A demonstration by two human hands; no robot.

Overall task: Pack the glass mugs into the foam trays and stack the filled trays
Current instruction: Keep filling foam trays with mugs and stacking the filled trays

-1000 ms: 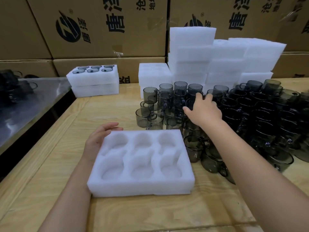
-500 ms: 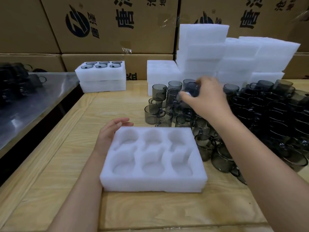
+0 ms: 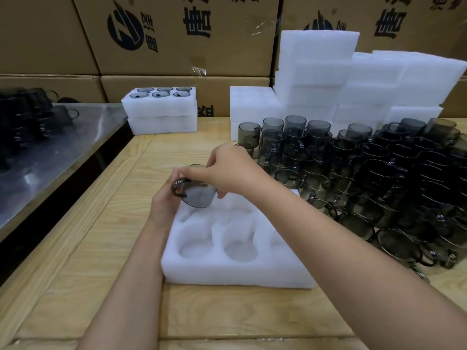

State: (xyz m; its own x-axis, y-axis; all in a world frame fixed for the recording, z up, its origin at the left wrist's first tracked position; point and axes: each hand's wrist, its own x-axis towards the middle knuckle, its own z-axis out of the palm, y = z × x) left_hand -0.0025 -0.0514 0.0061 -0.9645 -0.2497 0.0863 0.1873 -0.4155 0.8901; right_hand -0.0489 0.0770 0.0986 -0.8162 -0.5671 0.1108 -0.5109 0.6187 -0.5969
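A white foam tray (image 3: pixel 237 271) with round pockets lies on the wooden table in front of me. Above its far-left pocket hangs a smoky grey glass mug (image 3: pixel 197 195), tilted, its handle to the left. My right hand (image 3: pixel 227 170) pinches the mug by its rim from above. My left hand (image 3: pixel 164 200) is at the mug's handle side, fingers around it. A large crowd of the same grey mugs (image 3: pixel 366 178) stands on the table to the right. At the far left of the table sit two stacked foam trays (image 3: pixel 161 114), the top one filled with mugs.
Stacks of empty white foam trays (image 3: pixel 353 79) stand behind the mugs. Cardboard boxes (image 3: pixel 177 34) wall off the back. A steel-topped table (image 3: pixel 50 147) with more dark mugs lies to the left, across a dark gap.
My right hand lifted a mug out of the crowd and brought it left and down over the tray's far-left pocket. My left hand left the tray's corner and rose to the mug.
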